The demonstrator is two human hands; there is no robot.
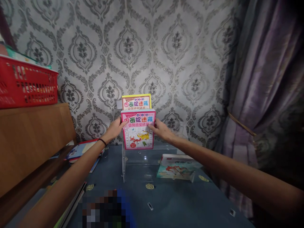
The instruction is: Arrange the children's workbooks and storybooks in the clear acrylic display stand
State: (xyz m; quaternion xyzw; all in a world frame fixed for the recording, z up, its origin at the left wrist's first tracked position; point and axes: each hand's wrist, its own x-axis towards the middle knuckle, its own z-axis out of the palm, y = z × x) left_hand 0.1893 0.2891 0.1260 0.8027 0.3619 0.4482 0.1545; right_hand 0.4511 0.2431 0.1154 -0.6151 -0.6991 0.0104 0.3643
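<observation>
A pink-bordered children's picture book [138, 134] is held upright between both hands, its cover showing a fox and a yellow tiger. My left hand [115, 129] is closed on its left edge, thumb on the cover. On the opposite edge, my right hand [162, 129] grips it the same way. Just behind stands a similar book with a yellow edge [136, 100], its lower part hidden. Below and around the held book is a clear acrylic rack [140, 161]. Whether the held book touches the rack I cannot tell. Another picture book [177, 167] leans in the rack's lower right.
At the left, a red plastic basket [28, 82] sits on a wooden cabinet [35, 142]. Books [80, 150] lie beside it on the dark table [166, 202]. A pixelated item [104, 210] is at the front. A curtain [256, 88] hangs at the right.
</observation>
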